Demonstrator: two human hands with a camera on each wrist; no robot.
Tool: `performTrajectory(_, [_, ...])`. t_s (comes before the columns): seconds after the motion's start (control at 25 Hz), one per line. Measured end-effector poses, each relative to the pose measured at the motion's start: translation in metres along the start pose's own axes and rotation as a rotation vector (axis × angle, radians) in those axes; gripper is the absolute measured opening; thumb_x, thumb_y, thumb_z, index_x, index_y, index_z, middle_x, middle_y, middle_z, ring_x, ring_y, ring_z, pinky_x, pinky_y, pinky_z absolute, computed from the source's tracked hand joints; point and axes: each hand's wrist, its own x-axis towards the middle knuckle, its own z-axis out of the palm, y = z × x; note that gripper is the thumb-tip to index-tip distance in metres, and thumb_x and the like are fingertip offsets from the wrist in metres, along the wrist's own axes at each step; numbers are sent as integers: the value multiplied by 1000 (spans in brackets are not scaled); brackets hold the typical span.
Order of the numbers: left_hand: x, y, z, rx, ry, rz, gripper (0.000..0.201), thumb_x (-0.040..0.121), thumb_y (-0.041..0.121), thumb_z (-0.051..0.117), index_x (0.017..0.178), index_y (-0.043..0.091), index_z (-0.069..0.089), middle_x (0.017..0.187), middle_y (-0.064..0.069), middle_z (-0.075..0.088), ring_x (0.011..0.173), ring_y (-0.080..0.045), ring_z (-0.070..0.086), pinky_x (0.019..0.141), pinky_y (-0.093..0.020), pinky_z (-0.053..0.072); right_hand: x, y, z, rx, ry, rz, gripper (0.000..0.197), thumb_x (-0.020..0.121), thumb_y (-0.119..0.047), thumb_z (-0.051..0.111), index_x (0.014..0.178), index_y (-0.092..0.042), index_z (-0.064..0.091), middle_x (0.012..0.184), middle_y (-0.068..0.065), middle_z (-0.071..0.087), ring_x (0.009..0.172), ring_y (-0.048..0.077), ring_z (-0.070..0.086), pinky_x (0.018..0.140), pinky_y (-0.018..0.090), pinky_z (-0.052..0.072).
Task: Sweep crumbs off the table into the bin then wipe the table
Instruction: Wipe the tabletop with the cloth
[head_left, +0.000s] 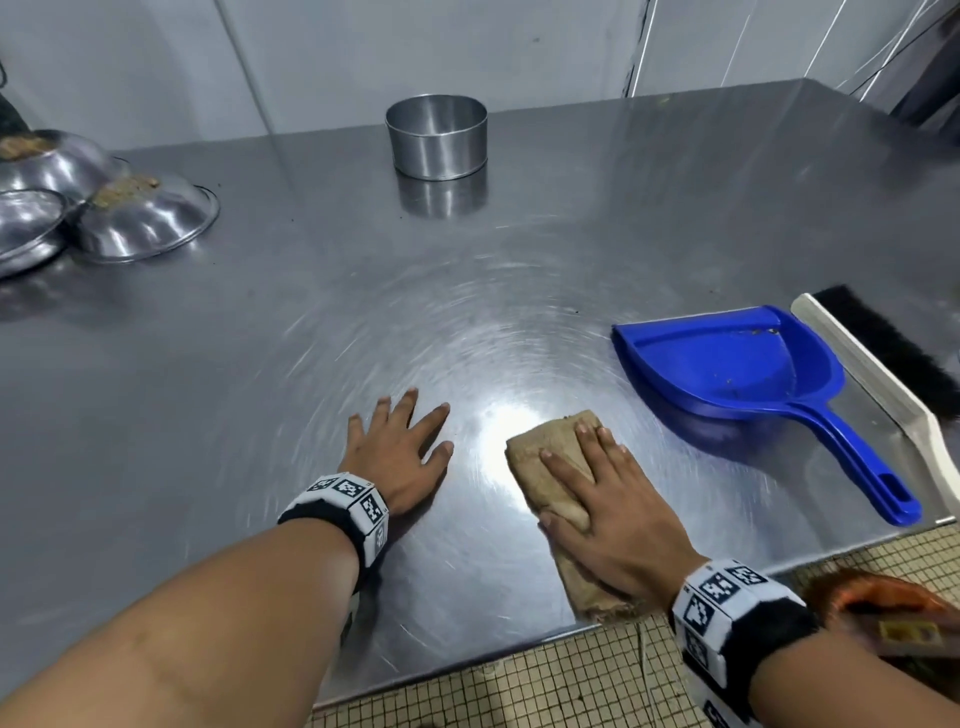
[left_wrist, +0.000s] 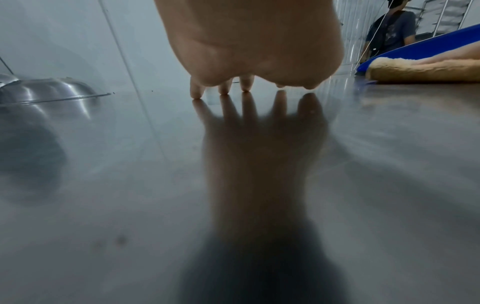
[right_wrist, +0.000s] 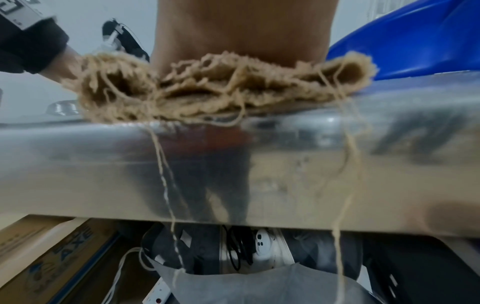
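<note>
Two hands on the steel table (head_left: 597, 218), both flat. Right hand (head_left: 608, 514) lies palm-down on the cloth (head_left: 550, 470), fingers straight and close together, pressing it to the tabletop; no pinch, no curl. Left hand (head_left: 400, 460) rests bare on the metal, fingers spread, tips touching the surface; its reflection shows in the left wrist view.

Cloth: tan, coarse weave, folded into a long narrow pad, near the front edge of the table, its near end at or slightly over that edge. Right wrist view shows the end frayed, layers gaping, loose threads (right_wrist: 345, 164) hanging down over the table's front face. It sits between the left hand and the dustpan (head_left: 727, 364), apart from both.

Dustpan blue, plastic, flat on the table to the right, handle pointing toward the near edge, a few dark specks inside. Brush (head_left: 883, 364) just beside it on the right, cream back, black bristles. Round steel tin (head_left: 436, 136) upright at the far side. Steel bowls (head_left: 140, 218) upturned at far left, brownish crumbs on their bases. Swirl marks on the tabletop around the hands.
</note>
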Motion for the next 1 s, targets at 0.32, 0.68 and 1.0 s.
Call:
performTrajectory(0.32, [14, -28, 2, -22, 12, 9, 74, 83, 73, 4, 151, 46, 3, 163, 1, -10, 150, -26, -8, 119, -51, -9, 43, 13, -7, 42, 51, 234, 71, 87, -71, 25, 151, -44, 8, 161, 3, -14, 147, 20, -16, 119, 36, -6])
performTrajectory(0.68, [19, -26, 5, -61, 41, -23, 73, 78, 73, -1, 148, 53, 3, 161, 10, -16, 149, -20, -17, 117, -48, -15, 121, 17, -21, 12, 1, 247, 73, 90, -71, 21, 152, -38, 1, 160, 13, -14, 146, 29, -18, 119, 44, -8])
performTrajectory(1.0, [21, -31, 0, -56, 56, -2, 74, 80, 73, 7, 150, 49, 12, 163, 7, -5, 150, -20, -6, 120, -46, -8, 100, 4, -18, 32, -53, -5, 72, 91, -68, 22, 152, -39, -3, 158, 8, -22, 143, 22, -28, 118, 38, -13])
